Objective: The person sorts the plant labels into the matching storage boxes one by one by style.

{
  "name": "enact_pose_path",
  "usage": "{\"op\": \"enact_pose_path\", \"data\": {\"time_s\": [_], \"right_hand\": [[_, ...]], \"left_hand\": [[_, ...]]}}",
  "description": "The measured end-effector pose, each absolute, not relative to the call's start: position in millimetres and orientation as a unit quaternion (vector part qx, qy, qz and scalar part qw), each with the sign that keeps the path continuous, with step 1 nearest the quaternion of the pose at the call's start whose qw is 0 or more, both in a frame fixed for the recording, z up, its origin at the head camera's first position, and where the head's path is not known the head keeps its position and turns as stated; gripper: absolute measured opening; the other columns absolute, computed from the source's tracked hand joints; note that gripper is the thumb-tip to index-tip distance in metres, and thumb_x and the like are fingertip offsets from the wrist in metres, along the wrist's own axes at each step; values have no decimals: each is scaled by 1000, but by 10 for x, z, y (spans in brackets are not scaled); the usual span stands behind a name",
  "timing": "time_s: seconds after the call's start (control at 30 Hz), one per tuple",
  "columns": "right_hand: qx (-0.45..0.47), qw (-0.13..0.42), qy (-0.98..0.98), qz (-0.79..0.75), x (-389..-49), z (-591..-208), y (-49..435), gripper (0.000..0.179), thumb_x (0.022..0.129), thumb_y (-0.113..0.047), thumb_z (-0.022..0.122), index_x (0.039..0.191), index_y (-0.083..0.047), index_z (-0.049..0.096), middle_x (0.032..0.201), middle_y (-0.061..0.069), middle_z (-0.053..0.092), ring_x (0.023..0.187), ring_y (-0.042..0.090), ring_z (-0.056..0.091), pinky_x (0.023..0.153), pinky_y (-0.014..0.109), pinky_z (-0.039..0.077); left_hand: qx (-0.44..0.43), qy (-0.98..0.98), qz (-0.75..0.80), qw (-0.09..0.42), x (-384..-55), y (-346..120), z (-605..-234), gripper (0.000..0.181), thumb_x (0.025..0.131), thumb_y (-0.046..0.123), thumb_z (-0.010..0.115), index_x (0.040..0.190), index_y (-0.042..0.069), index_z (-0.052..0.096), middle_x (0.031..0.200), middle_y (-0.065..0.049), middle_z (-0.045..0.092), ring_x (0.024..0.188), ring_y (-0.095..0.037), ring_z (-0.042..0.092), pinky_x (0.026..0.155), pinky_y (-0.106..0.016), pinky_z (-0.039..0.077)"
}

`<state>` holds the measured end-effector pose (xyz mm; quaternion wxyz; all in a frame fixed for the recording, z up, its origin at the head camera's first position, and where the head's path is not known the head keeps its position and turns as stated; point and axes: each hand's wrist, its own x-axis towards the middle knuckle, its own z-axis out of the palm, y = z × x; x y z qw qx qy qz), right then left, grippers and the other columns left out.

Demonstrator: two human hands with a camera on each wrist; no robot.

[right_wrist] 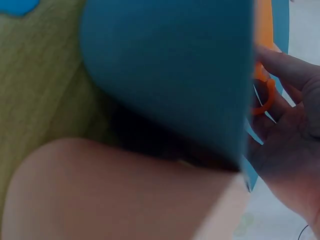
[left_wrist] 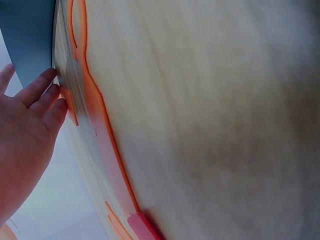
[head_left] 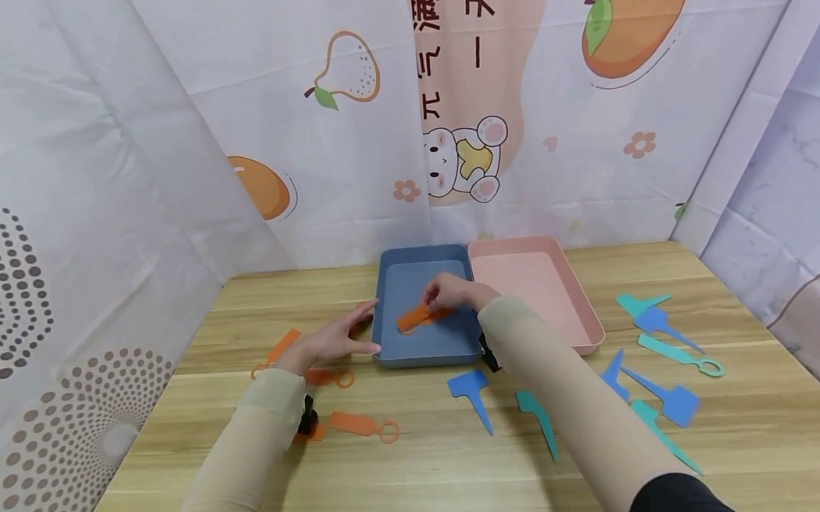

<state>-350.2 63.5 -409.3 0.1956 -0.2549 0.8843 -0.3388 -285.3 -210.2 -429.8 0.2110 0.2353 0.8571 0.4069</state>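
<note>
My right hand [head_left: 449, 291] reaches into the blue-grey tray [head_left: 427, 361] and pinches a flat orange plant label [head_left: 415, 317]. In the right wrist view, the fingers of the right hand [right_wrist: 295, 120] are at the orange label [right_wrist: 264, 30], whose ring end hangs below them; the tray wall [right_wrist: 170, 65] hides part of it. At the tray's left side is my left hand [head_left: 334, 340], thumb and fingers spread and fingertips right at the rim. The left wrist view shows this left hand [left_wrist: 27, 117] holding nothing, near another orange label [left_wrist: 102, 125] on the table.
A pink tray [head_left: 524, 280] adjoins the blue-grey one on the right. More orange labels [head_left: 353, 424] lie left on the wooden table [head_left: 438, 481]. Blue T-shaped labels [head_left: 469, 384] and teal labels [head_left: 677, 352] lie in front and at right. A printed curtain [head_left: 366, 235] stands behind.
</note>
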Motion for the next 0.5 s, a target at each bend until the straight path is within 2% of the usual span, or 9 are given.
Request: {"op": "enact_pose_path", "data": {"time_s": [0.23, 0.5], "right_hand": [[-259, 187, 888, -331, -3516, -4170, 643, 9, 88, 4, 67, 94, 5, 73, 85, 10, 70, 73, 17, 58, 67, 24, 48], [-256, 182, 891, -328, -3503, -4149, 623, 18, 86, 5, 68, 103, 3, 73, 97, 12, 71, 87, 20, 62, 77, 28, 51]], "left_hand": [[229, 855, 410, 219, -2832, -2096, -4292, 93, 90, 25, 72, 157, 13, 9, 158, -20, 17, 144, -33, 16, 114, -50, 17], [243, 853, 410, 212, -2830, -2101, -4283, 92, 91, 24, 71, 157, 8, 8, 157, -24, 17, 143, -37, 17, 113, -54, 17]]}}
